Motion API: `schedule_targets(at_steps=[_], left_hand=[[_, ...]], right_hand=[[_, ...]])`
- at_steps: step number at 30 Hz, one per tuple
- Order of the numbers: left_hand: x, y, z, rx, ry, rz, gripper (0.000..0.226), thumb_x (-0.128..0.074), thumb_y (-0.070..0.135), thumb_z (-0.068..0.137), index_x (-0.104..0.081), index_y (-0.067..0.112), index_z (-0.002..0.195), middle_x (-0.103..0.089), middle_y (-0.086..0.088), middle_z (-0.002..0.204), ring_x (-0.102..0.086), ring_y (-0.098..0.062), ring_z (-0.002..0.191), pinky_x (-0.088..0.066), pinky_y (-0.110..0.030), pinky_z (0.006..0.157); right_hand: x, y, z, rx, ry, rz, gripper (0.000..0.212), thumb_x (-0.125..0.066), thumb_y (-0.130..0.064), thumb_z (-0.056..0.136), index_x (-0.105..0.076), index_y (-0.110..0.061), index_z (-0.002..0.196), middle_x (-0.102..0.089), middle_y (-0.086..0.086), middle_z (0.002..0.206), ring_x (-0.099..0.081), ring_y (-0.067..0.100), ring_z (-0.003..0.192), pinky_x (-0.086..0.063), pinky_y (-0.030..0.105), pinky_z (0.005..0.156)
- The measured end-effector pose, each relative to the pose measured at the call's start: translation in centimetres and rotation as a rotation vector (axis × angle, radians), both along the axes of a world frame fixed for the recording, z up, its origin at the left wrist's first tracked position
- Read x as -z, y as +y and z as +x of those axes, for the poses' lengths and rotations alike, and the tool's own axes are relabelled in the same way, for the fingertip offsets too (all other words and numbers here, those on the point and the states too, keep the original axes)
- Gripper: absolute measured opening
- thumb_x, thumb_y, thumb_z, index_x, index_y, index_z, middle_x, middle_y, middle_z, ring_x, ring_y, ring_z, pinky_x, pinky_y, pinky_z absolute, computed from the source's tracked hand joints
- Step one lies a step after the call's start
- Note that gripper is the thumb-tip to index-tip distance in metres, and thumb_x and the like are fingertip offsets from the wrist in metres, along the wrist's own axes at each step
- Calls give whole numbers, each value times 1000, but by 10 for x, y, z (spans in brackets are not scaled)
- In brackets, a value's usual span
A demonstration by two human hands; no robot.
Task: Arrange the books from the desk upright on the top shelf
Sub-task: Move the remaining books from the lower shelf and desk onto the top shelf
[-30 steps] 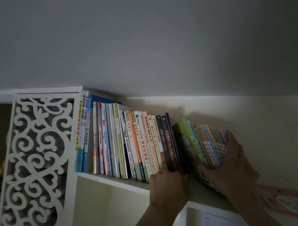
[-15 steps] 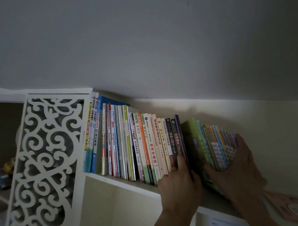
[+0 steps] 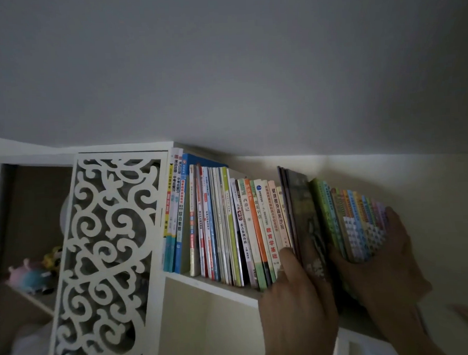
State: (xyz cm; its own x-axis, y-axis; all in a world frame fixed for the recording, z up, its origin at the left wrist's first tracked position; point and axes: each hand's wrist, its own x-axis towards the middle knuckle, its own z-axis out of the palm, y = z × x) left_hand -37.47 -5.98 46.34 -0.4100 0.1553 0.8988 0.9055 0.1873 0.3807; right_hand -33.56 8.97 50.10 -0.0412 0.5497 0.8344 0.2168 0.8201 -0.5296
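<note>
White top shelf (image 3: 205, 282) carries a row of books (image 3: 224, 226), spines out, upright to slightly tilted. At its right end: dark thin books (image 3: 300, 214), then a colourful bundle of slim books (image 3: 355, 225), tilted.

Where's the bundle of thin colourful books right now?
In the head view, the colourful books stand at the right end of the top shelf, gripped by the right hand, just right of the dark books.
</note>
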Motion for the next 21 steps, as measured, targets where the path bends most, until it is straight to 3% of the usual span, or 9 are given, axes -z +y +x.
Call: schedule_targets(at_steps=[3,6,8,10,12,14,16,18,21], left_hand=[[-1,16,0,29,-86,-47,42,-28,51,105,-29,25,138,-66,12,84,-66,-8,67,-56,-25,61],[-9,19,9,100,-219,-153,64,-2,59,99,-16,25,151,-71,4,97,-70,-16,80,-60,-32,75],[-9,15,7,143,-230,-169,52,-17,51,106,-18,25,151,-69,5,98,-68,-14,78,-60,-31,75],[-9,-6,8,141,-196,-162,57,-46,43,106,-14,30,151,-67,9,102,-63,-7,76,-54,-15,71],[-2,-33,7,95,-135,-165,70,-48,61,94,-3,41,144,-70,7,105,-67,-7,77,-46,-9,70],[-7,-69,7,-44,-46,-108,76,-33,75,81,-2,48,145,-63,12,77,-60,0,57,-38,-1,57],[-8,-103,-5,-220,9,-164,72,-45,66,96,1,47,149,-29,21,66,-32,5,44,-30,-1,40],[-3,-130,-25,-263,18,-226,67,-62,53,94,-31,30,148,-10,26,65,-11,4,35,-28,-5,33],[24,-155,-47,-211,-48,-76,61,-36,65,99,-48,15,131,-10,16,41,-10,0,23,-22,-9,25]], right_hand=[[1,-2,-4,37,-12,-12,122,-89,-58,59,-22,-28,157,-48,15,147,-56,47,123,-50,64,92],[3,-1,-4,48,-27,14,120,-89,-58,60,-24,-27,156,-50,17,142,-58,47,120,-51,65,90],[4,1,-3,36,-53,19,119,-88,-59,61,-23,-30,157,-50,16,143,-57,46,121,-51,64,92],[4,1,-3,32,-60,20,119,-87,-58,63,-22,-30,158,-49,16,145,-56,46,123,-51,63,93],[5,0,-3,53,-30,42,118,-88,-55,64,-23,-27,158,-49,17,145,-56,47,123,-50,62,91],[7,-3,-6,66,-9,44,115,-88,-53,64,-26,-23,157,-50,19,144,-56,48,121,-51,63,89],[10,-4,-12,96,-15,90,112,-88,-50,68,-28,-16,156,-53,25,136,-58,50,114,-53,62,85],[11,-3,-13,131,-54,180,105,-77,-56,78,-26,-7,156,-52,31,134,-56,52,114,-50,62,90],[12,-5,-8,26,-159,160,107,-51,-73,81,-15,-9,159,-41,28,149,-44,47,132,-35,61,110]])
